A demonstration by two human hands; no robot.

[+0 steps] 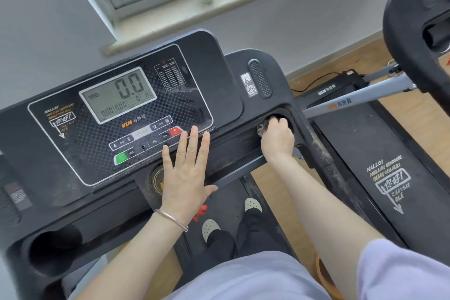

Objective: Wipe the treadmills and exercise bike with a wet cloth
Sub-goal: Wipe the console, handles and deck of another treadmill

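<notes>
The right hand [277, 140] grips a crumpled grey wet cloth [264, 126] inside the round cup holder [291, 119] of the black treadmill console [73, 165]. The left hand [186, 173], fingers straight and spread, rests flat on the console's lower edge, just left of the right hand.

The nearer treadmill [219, 80] fills the middle and left of the frame, black, with a tilted console whose grey screen [118, 95] reads 0.0 above rows of buttons. A round cup hollow sits at its right end, and in it lies the cloth [264, 126], a small grey-and-white bunch mostly hidden. A second treadmill [379, 143] lies at the right, its dark belt printed with white lettering, its grey upright slanting across.
</notes>
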